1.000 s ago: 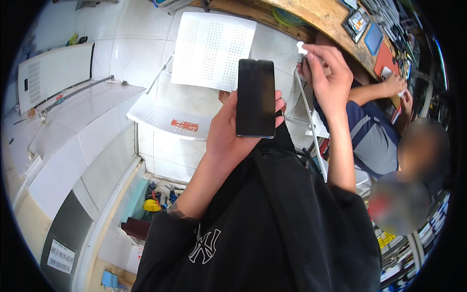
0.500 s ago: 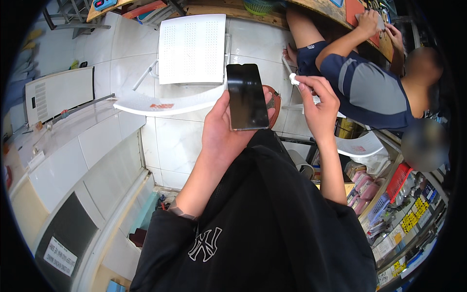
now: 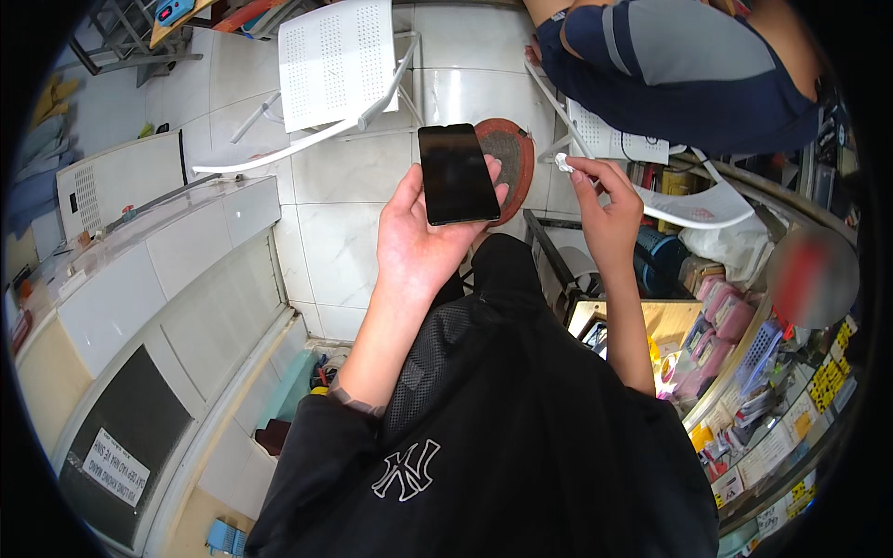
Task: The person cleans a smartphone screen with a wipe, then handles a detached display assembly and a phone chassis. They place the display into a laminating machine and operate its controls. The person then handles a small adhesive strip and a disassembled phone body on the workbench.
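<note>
Cradling the phone [image 3: 459,175] in the left hand [image 3: 420,240], between thumb and fingertips; pinching a white wad [image 3: 563,163], perhaps tissue, in the right hand [image 3: 610,203]. Might lose the phone to the floor [image 3: 344,186] below the fingers by tilting, or the white wad by loosening.

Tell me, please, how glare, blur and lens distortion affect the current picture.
Head view: the tiled ledge bows toward the dark rim; head view: pale glare brightens the floor tiles; head view: a round patch at right is heavily blurred; head view: the phone in the left of the two hands has clear edges and a dark screen.
</note>
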`<control>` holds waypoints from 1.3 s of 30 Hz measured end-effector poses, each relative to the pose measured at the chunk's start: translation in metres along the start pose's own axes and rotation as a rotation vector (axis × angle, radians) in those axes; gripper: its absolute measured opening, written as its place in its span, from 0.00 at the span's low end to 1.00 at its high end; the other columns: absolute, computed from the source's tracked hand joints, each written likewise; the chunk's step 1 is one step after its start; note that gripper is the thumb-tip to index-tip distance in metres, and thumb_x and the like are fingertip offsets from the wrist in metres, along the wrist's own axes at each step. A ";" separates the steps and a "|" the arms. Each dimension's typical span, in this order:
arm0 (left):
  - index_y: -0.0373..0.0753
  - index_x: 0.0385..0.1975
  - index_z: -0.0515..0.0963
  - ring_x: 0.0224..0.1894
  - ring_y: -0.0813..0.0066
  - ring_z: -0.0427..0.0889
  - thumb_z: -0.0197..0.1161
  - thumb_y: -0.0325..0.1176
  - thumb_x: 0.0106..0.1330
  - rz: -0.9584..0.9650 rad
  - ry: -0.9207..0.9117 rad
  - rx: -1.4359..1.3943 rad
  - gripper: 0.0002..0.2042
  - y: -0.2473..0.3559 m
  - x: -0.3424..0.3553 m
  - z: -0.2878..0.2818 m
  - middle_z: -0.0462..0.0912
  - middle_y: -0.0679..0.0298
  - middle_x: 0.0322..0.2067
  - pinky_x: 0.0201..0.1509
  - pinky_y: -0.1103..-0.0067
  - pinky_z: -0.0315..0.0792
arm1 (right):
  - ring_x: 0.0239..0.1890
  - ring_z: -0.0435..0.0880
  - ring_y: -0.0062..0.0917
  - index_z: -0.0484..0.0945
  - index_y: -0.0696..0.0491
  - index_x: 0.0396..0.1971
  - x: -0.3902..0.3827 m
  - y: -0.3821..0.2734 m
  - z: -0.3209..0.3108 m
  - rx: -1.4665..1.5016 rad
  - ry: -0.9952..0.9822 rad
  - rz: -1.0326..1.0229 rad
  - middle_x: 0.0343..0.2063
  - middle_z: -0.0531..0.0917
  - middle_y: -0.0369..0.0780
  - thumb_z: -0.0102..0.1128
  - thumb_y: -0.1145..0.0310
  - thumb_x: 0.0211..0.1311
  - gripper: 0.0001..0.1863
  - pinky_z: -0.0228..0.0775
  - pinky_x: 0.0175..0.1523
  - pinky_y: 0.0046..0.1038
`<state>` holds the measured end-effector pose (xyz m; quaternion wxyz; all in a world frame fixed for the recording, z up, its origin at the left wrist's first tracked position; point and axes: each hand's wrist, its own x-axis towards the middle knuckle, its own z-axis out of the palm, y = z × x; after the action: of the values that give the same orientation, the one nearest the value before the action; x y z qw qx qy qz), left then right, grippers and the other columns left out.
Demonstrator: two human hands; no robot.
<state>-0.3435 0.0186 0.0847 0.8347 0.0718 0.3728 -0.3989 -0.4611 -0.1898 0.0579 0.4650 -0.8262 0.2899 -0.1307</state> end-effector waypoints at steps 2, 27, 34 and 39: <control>0.24 0.75 0.57 0.78 0.42 0.62 0.34 0.46 0.87 -0.006 0.021 0.023 0.31 -0.003 -0.005 -0.011 0.64 0.35 0.73 0.82 0.51 0.56 | 0.35 0.84 0.22 0.90 0.54 0.44 -0.013 0.005 0.003 0.005 0.020 0.002 0.38 0.89 0.38 0.66 0.75 0.70 0.08 0.71 0.40 0.23; 0.34 0.64 0.74 0.67 0.51 0.77 0.42 0.47 0.86 -0.026 0.173 0.203 0.24 0.009 -0.064 -0.107 0.80 0.51 0.62 0.75 0.58 0.67 | 0.44 0.81 0.34 0.89 0.52 0.41 -0.111 -0.063 0.077 0.063 -0.368 -0.485 0.37 0.82 0.37 0.64 0.82 0.54 0.15 0.74 0.49 0.35; 0.33 0.66 0.73 0.68 0.48 0.76 0.38 0.47 0.86 0.029 0.132 0.242 0.26 0.015 -0.060 -0.105 0.79 0.47 0.64 0.74 0.54 0.66 | 0.44 0.82 0.35 0.88 0.50 0.43 -0.114 -0.037 0.048 -0.145 -0.418 -0.511 0.37 0.83 0.37 0.65 0.83 0.52 0.18 0.75 0.50 0.35; 0.37 0.68 0.72 0.69 0.50 0.75 0.37 0.48 0.86 0.052 0.178 0.349 0.26 0.020 -0.060 -0.113 0.80 0.48 0.63 0.73 0.49 0.65 | 0.43 0.82 0.35 0.88 0.50 0.42 -0.103 -0.034 0.039 -0.168 -0.378 -0.450 0.37 0.82 0.36 0.66 0.83 0.52 0.18 0.75 0.50 0.36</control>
<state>-0.4175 0.1158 0.0419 0.7835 0.2600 0.3682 -0.4277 -0.5118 -0.0872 0.0716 0.4003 -0.9148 0.0178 -0.0502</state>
